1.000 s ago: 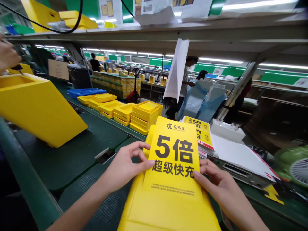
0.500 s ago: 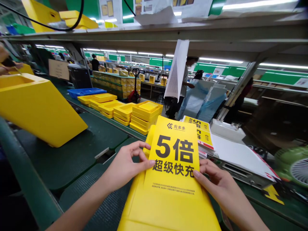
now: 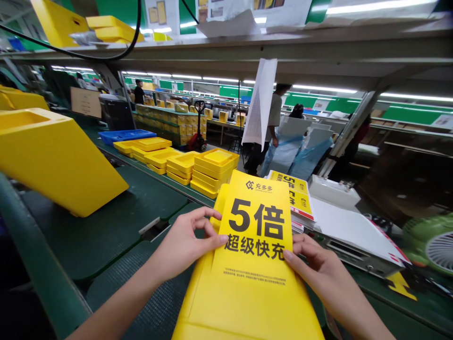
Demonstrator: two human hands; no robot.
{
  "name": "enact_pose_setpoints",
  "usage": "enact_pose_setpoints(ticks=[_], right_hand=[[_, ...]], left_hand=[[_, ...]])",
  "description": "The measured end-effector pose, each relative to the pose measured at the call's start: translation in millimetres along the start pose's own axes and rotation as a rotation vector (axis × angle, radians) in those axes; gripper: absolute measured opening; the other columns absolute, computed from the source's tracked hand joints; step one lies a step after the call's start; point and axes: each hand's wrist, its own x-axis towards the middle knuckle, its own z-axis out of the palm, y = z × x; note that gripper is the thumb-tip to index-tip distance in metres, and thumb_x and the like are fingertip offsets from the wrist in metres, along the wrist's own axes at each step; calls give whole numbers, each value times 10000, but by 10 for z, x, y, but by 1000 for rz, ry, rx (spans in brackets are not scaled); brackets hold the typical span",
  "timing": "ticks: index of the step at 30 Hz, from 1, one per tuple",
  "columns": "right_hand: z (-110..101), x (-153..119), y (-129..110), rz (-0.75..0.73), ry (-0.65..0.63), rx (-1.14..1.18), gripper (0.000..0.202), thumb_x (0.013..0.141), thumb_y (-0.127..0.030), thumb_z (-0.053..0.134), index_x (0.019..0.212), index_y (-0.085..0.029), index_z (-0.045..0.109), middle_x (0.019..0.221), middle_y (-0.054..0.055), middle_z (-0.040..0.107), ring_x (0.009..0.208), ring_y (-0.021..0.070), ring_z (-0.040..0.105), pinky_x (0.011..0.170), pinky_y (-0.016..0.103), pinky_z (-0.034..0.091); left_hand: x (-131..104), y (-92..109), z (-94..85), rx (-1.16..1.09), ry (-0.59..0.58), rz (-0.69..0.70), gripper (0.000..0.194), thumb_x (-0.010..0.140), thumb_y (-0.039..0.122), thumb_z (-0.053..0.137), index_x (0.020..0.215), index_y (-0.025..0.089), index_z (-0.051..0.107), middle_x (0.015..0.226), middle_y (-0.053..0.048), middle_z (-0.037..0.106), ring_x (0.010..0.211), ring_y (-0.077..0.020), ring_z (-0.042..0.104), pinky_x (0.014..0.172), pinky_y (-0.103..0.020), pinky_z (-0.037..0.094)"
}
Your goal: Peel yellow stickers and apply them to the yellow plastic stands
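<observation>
Left hand [image 3: 184, 248]: thumb and forefinger tips pinched on the left edge of the yellow label [image 3: 255, 236], remaining fingers loosely curled and clear of the print. Right hand [image 3: 318, 271]: fingertips and thumb closed on the label's right edge, level with the lower row of black characters. Each grip is a light edge pinch, nearly closed, holding nothing but the sheet.

The label lies flat on the sloped face of the yellow housing [image 3: 244, 307] directly before the person. Its upper edge reaches past the top of the housing; its side margins look roughly even, though the lower corners are hard to judge.

Judgement on doing this step well: keep both pinches at the same height so the sheet does not skew, check the side margins against the housing's edges before pressing, and smooth from the centre outward to avoid trapped air or creases. Fingers are best kept off the printed area.

Surroundings: the housing rests on the green bench [image 3: 116, 226]. Just right of it sits a stack of further labels [image 3: 295, 196] with white backing sheets [image 3: 350, 229]. A second yellow housing [image 3: 56, 158] lies well apart on the left. Stacked yellow trays [image 3: 208, 170] stand behind. A green fan [image 3: 430, 243] is at the far right.
</observation>
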Motion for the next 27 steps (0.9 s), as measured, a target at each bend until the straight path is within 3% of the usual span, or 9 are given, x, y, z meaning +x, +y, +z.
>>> enact_pose_setpoints(ticks=[15,18,22,25,27], right_hand=[[-8,-7,60,-42,18,-78,304,836,-490,548,749,-205,608,1050,67,524,993,227,530,784,348,514],[14,-82,100,-142,118,-253,253,855,-456,528,822,-227,631,1125,81,509,1026,248,535,794,396,521],[11,-208,150,-319,293,-674,180,868,-410,509,895,-294,644,1225,77,435,1151,308,444,856,541,497],[-9,-279,172,-375,293,-839,200,892,-385,469,1022,-358,619,1273,70,394,1212,331,379,883,615,475],[-20,-312,182,-385,239,-890,295,911,-374,430,1188,-417,525,1300,68,384,1232,324,369,910,635,459]], left_hand=[[6,26,3,-9,-18,6,387,717,432,708,985,213,536,660,63,611,785,-162,614,801,-320,472],[-9,12,-12,75,-12,23,339,733,427,692,972,231,554,695,59,615,829,-170,614,830,-338,459],[-72,7,-59,193,29,8,332,759,457,652,1020,268,573,780,41,655,880,-198,618,909,-397,439],[-134,13,-88,253,77,14,359,775,479,628,1079,302,559,897,32,685,932,-215,620,996,-440,399],[-180,27,-92,315,101,54,364,786,500,610,1099,323,550,964,38,690,932,-211,629,1080,-465,317]])
